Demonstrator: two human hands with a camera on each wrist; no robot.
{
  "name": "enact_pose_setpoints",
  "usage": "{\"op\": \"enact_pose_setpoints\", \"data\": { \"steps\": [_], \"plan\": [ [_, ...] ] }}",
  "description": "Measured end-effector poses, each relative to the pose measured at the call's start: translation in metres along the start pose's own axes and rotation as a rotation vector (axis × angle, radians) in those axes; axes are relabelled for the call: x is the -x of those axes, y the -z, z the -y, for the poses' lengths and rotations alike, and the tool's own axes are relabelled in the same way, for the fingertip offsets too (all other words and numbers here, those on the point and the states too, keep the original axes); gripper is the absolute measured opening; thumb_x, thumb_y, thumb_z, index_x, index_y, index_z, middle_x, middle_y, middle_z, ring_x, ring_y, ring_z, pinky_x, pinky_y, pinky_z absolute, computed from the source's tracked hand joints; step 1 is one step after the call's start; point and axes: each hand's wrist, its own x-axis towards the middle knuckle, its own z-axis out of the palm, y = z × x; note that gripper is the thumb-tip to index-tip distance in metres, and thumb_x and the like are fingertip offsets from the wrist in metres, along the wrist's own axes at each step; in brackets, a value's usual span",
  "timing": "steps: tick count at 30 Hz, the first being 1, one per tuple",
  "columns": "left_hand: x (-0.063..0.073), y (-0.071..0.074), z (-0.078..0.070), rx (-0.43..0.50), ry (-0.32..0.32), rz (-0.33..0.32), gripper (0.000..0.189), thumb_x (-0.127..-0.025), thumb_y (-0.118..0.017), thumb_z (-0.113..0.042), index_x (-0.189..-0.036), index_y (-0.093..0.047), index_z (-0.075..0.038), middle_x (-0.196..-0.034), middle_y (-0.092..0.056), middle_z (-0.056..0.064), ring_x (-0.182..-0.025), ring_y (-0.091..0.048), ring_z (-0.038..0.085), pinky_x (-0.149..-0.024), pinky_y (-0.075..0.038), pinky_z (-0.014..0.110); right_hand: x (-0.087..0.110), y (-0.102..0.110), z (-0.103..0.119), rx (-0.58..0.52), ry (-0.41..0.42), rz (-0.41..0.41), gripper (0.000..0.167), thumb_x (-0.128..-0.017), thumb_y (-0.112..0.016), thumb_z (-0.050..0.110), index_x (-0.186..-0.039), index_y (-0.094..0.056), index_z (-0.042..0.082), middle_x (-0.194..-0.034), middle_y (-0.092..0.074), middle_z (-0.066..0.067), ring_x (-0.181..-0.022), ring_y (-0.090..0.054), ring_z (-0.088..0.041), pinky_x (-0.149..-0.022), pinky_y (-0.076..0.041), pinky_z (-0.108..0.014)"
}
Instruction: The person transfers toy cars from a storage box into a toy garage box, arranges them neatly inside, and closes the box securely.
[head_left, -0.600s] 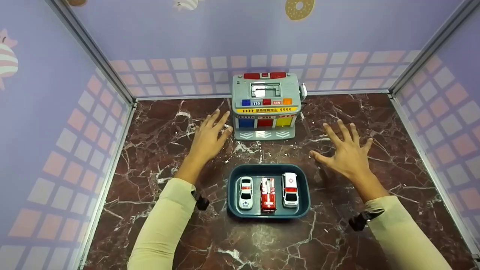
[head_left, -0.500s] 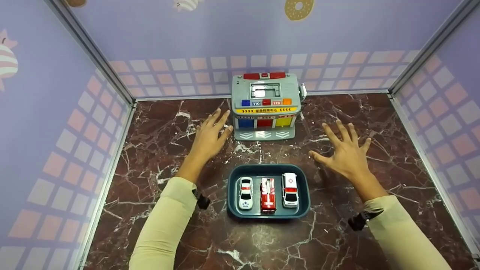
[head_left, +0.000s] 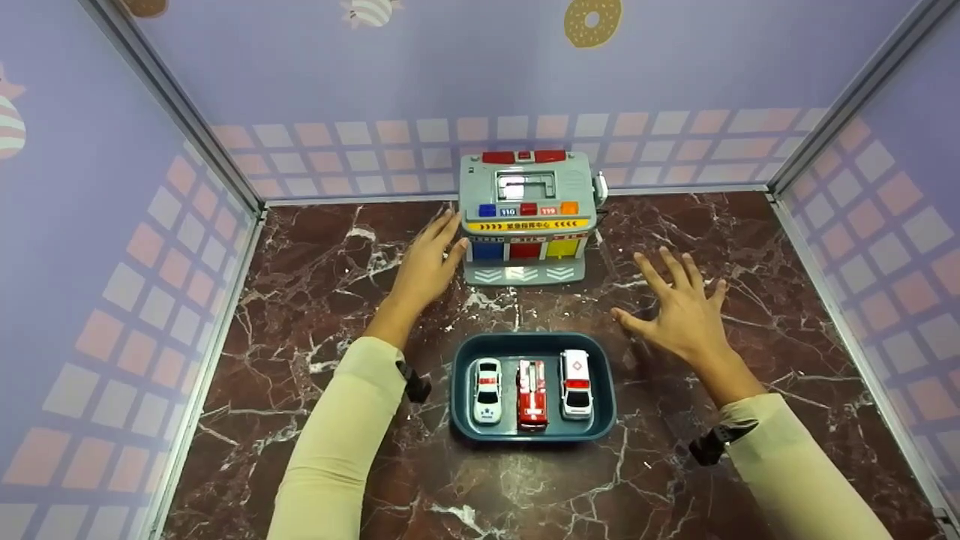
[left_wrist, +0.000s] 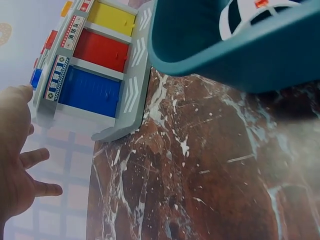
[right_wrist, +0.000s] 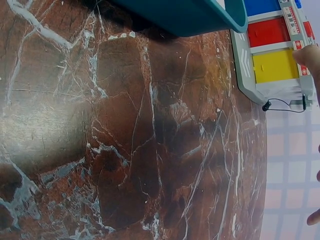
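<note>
A grey toy emergency station with blue, red and yellow garage doors stands by the back wall. My left hand is at its left side, fingertips right at the edge, fingers extended and holding nothing. To the right of the station my right hand hovers with spread fingers, also holding nothing. In front lies a dark teal tray with three toy vehicles: a white police car, a red fire truck and a white ambulance. The left wrist view shows the blue door close by.
The tabletop is dark red marble pattern. Purple panels with pink and white squares enclose it at the back and both sides. A small white handset hangs on the station's right side, with a dark cord beneath it.
My left hand has moved slightly right, closer to the station's side. The right hand has shifted a little to the left in view. The whole head view has tilted slightly.
</note>
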Motion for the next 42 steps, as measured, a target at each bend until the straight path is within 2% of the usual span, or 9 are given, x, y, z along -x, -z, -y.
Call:
{"op": "enact_pose_setpoints", "data": {
  "steps": [8,22,34,42],
  "plan": [
    [-0.012,-0.004,-0.001,0.026,0.026,0.018,0.06,-0.119,-0.049,-0.041,-0.172,-0.041,-0.016,-0.18,-0.037,0.008,-0.168,-0.035,0.037,-0.137,-0.029,0.055,-0.001,-0.002,0.0,0.003,0.01,0.006,0.102,-0.094,-0.071,0.075,-0.177,-0.026,0.036,-0.184,-0.025,-0.015,-0.17,-0.018,-0.05,-0.119,-0.007,-0.095],
    [-0.025,-0.01,-0.001,0.031,0.042,-0.019,0.055,-0.119,-0.048,-0.036,-0.168,-0.047,-0.012,-0.175,-0.047,0.011,-0.163,-0.043,0.039,-0.134,-0.035,0.054,0.003,-0.006,0.002,0.018,0.019,0.001,0.1,-0.094,-0.074,0.07,-0.176,-0.03,0.034,-0.18,-0.032,-0.017,-0.168,-0.023,-0.05,-0.12,-0.011,-0.094],
    [-0.03,-0.015,0.002,0.03,0.032,-0.097,0.047,-0.118,-0.053,-0.033,-0.162,-0.058,-0.016,-0.168,-0.056,0.013,-0.155,-0.055,0.038,-0.127,-0.045,0.054,0.004,-0.011,0.002,-0.002,0.022,0.012,0.1,-0.094,-0.075,0.068,-0.176,-0.032,0.032,-0.179,-0.034,-0.018,-0.168,-0.025,-0.05,-0.12,-0.011,-0.095],
    [-0.037,-0.016,-0.007,0.027,0.095,-0.103,0.043,-0.118,-0.053,-0.033,-0.158,-0.064,-0.018,-0.166,-0.058,0.013,-0.15,-0.06,0.039,-0.122,-0.05,0.055,-0.003,-0.009,0.005,-0.012,0.049,0.004,0.097,-0.095,-0.075,0.065,-0.175,-0.034,0.028,-0.18,-0.033,-0.018,-0.167,-0.026,-0.05,-0.119,-0.014,-0.094]
  ]
}}
